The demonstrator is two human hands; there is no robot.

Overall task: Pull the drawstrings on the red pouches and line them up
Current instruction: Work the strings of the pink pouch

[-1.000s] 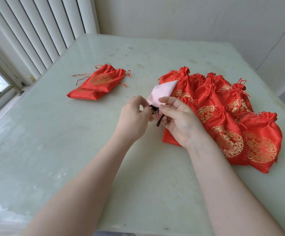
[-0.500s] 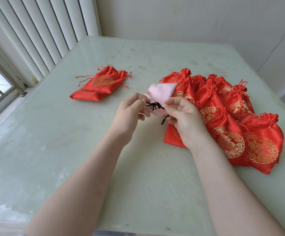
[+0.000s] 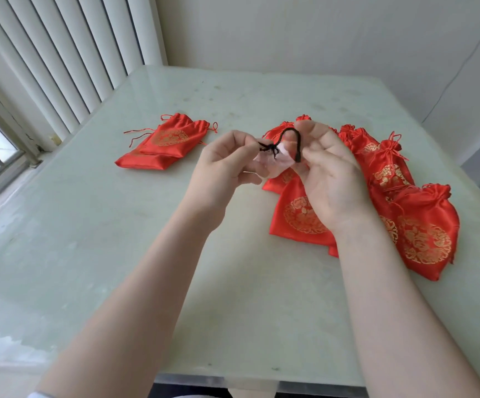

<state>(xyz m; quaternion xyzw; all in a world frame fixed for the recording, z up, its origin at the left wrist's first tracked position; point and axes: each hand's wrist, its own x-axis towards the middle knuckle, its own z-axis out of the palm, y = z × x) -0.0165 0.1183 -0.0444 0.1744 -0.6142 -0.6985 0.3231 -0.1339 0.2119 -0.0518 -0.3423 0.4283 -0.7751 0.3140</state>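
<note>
Left hand [image 3: 221, 165] raised above the table [image 3: 135, 254], fingers curled, thumb and forefinger pinching the knotted end of a black drawstring [image 3: 283, 139]. Right hand [image 3: 328, 173] just beside it, palm toward the camera, fingers bent; black cord arching up over a fingertip and hanging down to a free end against the palm. Seemingly pinched there too, though the contact is hard to make out. Between both hands, a small pale pink pouch [image 3: 279, 163], bunched and mostly hidden by the fingers. Behind and under the right hand, a row of red pouches [image 3: 422, 225] with gold round emblems, overlapping one another, necks gathered, lying on the table on the right of the pink pouch. Well apart to the left of the pink pouch, two more red pouches [image 3: 164, 145] stacked flat, thin red strings trailing loose. Beyond those, vertical white blinds [image 3: 60, 61].
</note>
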